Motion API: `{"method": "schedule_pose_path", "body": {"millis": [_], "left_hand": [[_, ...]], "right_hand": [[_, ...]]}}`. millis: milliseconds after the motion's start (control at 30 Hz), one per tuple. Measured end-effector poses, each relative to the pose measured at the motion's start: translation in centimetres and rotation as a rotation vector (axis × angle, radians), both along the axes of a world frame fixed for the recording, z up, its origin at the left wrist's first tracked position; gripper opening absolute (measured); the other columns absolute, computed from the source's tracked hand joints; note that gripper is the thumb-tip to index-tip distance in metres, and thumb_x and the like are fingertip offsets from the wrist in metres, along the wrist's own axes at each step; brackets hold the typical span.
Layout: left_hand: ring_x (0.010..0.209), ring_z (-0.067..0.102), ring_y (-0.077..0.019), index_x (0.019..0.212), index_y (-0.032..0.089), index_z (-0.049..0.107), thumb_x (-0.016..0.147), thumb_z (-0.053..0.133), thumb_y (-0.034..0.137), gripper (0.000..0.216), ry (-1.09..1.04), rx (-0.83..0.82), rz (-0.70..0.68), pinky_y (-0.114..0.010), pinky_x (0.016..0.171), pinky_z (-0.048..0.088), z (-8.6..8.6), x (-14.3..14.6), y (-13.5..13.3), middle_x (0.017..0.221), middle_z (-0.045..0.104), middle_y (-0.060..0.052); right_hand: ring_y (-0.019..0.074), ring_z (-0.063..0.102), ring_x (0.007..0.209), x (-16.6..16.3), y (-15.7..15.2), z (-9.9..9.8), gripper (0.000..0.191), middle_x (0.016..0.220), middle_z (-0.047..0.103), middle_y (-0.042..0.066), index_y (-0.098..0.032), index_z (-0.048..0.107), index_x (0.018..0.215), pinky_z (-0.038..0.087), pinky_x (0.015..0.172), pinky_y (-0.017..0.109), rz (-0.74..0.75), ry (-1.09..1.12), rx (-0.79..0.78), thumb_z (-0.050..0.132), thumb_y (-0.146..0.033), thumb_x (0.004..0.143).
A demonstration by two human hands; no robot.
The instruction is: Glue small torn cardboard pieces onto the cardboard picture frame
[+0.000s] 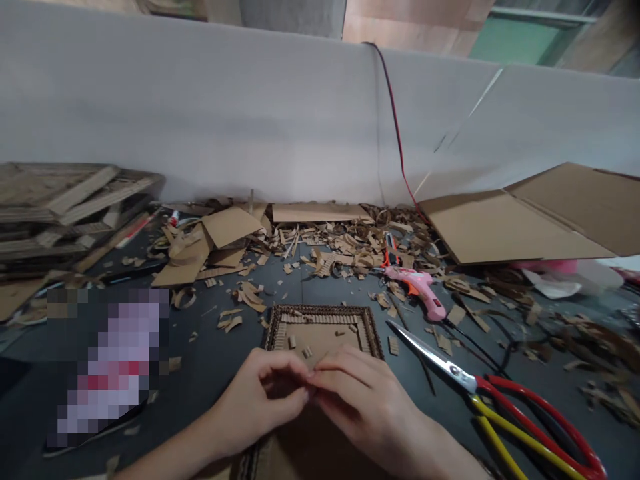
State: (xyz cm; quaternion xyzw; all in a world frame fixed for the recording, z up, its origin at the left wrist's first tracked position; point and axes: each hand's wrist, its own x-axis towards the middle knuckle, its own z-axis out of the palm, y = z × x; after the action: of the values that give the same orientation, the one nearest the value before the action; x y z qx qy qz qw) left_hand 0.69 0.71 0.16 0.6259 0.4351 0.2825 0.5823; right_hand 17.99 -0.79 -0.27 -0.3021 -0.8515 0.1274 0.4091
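Observation:
My left hand (270,393) and my right hand (357,397) meet above a rectangular cardboard piece (325,333) with a raised corrugated border. The fingertips of both are pinched together and touch. Whatever lies between them is too small or too hidden to make out. Several small corrugated cardboard bits (307,351) lie on the panel inside the border, just beyond my fingers. My hands and forearms cover the panel's near part.
Scissors (457,373) with red and yellow handles lie right of the panel. Behind them rests a pink glue gun (420,288) with a dark cord. Cardboard scraps (330,257) litter the back. Large cardboard sheets (530,220) stand right, stacked cardboard (60,207) left. A blurred-out object (113,367) lies left.

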Motion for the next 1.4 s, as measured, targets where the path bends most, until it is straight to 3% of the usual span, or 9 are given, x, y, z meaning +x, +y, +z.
{"method": "schedule_pose_path", "body": {"millis": [133, 400, 1000, 1100, 1267, 1400], "left_hand": [[0.053, 0.051, -0.0092, 0.062, 0.013, 0.065, 0.064, 0.065, 0.019, 0.006, 0.009, 0.032, 0.045, -0.017, 0.053, 0.040, 0.17, 0.29, 0.13, 0.054, 0.059, 0.003], [0.057, 0.058, -0.0107, 0.066, 0.013, 0.067, 0.073, 0.058, 0.020, 0.013, -0.042, -0.026, 0.010, -0.018, 0.058, 0.046, 0.47, 0.29, 0.47, 0.058, 0.065, 0.000], [0.055, 0.060, -0.0100, 0.062, 0.014, 0.070, 0.071, 0.061, 0.016, 0.013, -0.076, -0.026, -0.014, -0.016, 0.057, 0.048, 0.40, 0.07, 0.45, 0.057, 0.068, -0.001], [0.056, 0.062, -0.0097, 0.065, 0.016, 0.072, 0.066, 0.066, 0.014, 0.006, -0.154, -0.073, 0.051, -0.015, 0.058, 0.049, 0.17, 0.26, 0.48, 0.060, 0.070, 0.000], [0.066, 0.066, -0.0101, 0.077, 0.021, 0.071, 0.059, 0.071, 0.009, 0.021, -0.311, -0.096, 0.236, -0.014, 0.063, 0.053, -0.21, 0.35, 0.30, 0.071, 0.072, 0.003], [0.067, 0.066, -0.0100, 0.075, 0.019, 0.071, 0.058, 0.072, 0.008, 0.020, -0.283, -0.088, 0.211, -0.014, 0.065, 0.053, -0.32, 0.22, 0.31, 0.072, 0.073, 0.001]], "right_hand": [[0.0150, 0.054, 0.070, 0.02, 0.02, -0.11, 0.013, 0.079, 0.064, 0.005, -0.013, 0.060, 0.089, 0.049, 0.064, 0.027, -0.033, -0.050, 0.045, 0.049, -0.010, 0.084], [0.0141, 0.055, 0.074, 0.34, 0.52, -0.42, 0.014, 0.084, 0.064, 0.005, -0.016, 0.061, 0.095, 0.049, 0.067, 0.026, -0.055, 0.064, -0.051, 0.055, -0.015, 0.082], [0.0136, 0.055, 0.072, 0.10, 0.47, -0.66, 0.009, 0.080, 0.064, 0.004, -0.015, 0.062, 0.088, 0.049, 0.065, 0.026, -0.021, 0.091, -0.068, 0.057, -0.017, 0.081], [0.0133, 0.055, 0.072, 0.29, 0.52, -0.66, 0.009, 0.080, 0.064, 0.004, -0.015, 0.062, 0.089, 0.049, 0.065, 0.025, -0.043, 0.100, -0.066, 0.058, -0.015, 0.080], [0.0130, 0.057, 0.075, 0.56, 0.70, -0.51, 0.010, 0.079, 0.064, 0.005, -0.014, 0.062, 0.086, 0.049, 0.068, 0.024, -0.115, 0.125, -0.072, 0.063, -0.017, 0.076], [0.0135, 0.056, 0.071, 0.76, 0.89, -0.65, 0.009, 0.078, 0.065, 0.005, -0.014, 0.063, 0.085, 0.049, 0.064, 0.025, -0.128, 0.100, -0.010, 0.061, -0.019, 0.078]]}}
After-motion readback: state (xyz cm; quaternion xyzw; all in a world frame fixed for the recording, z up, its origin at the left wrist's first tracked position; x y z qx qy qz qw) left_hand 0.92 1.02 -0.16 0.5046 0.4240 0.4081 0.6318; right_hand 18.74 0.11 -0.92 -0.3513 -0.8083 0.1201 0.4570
